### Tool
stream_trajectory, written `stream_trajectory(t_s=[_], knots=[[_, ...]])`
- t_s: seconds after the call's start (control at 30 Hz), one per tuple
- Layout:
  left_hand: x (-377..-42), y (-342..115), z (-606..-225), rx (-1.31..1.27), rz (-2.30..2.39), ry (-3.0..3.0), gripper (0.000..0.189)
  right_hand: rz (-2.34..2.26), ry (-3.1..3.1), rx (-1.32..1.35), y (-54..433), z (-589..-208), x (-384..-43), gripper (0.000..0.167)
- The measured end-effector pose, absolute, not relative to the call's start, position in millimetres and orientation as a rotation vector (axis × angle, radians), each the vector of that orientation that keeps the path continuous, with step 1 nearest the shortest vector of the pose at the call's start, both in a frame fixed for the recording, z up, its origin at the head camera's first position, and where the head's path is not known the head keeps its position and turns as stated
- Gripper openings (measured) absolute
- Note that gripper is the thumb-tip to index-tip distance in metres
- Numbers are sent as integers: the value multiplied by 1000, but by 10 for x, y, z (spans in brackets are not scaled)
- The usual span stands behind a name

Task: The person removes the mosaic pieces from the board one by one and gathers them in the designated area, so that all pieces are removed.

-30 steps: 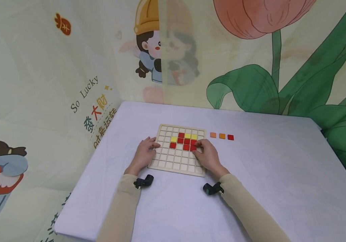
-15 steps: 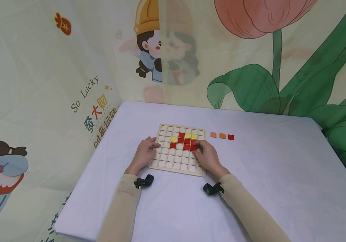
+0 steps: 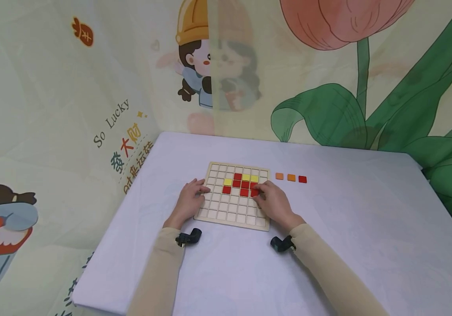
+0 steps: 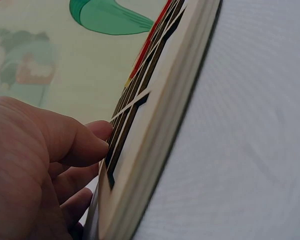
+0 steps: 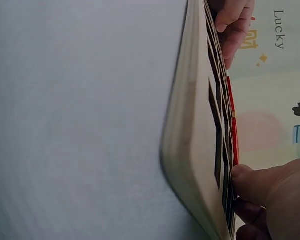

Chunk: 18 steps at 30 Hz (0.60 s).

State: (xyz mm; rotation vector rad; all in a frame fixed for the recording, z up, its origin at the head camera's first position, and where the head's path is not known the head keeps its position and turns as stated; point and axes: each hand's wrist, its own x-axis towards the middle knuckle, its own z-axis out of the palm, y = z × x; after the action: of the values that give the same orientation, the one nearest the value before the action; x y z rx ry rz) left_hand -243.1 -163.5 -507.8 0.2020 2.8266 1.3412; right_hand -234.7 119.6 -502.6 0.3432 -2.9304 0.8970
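A square wooden grid board [image 3: 231, 217] lies on the table, several red and yellow tiles set in its upper middle cells. My left hand [image 3: 189, 199] rests against the board's left edge; in the left wrist view its thumb [image 4: 85, 145] touches the border. At the right side of the board, my right hand [image 3: 276, 202] pinches a red tile [image 3: 254, 192] between thumb and index finger, partly covering it and the red tile above. In the right wrist view, the right thumb [image 5: 255, 182] lies right at the end of the red row, low over the grid.
To the right of the board's far corner lie three loose tiles in a row: a light orange tile [image 3: 279, 176], a darker orange tile [image 3: 291, 177] and a red tile [image 3: 303, 179]. A white cloth covers the table [image 3: 226, 272]. Printed curtains [image 3: 313, 66] stand behind and at the left.
My right wrist and forearm have shifted slightly right, while the fingertips stay at the same red tile. The left hand and the loose tiles have not moved.
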Motion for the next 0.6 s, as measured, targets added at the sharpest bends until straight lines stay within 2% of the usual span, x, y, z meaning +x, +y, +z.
stream_trajectory(t_s=[0.17,0.6], knots=[[-2430,-1627,-5089,192,1341,2823,30,818,-2956,372,1238,-4985,-2347,38],[-2431,-1629,-5082,195,1344,2821,30,1005,-2899,272,1501,-5024,-2410,35]])
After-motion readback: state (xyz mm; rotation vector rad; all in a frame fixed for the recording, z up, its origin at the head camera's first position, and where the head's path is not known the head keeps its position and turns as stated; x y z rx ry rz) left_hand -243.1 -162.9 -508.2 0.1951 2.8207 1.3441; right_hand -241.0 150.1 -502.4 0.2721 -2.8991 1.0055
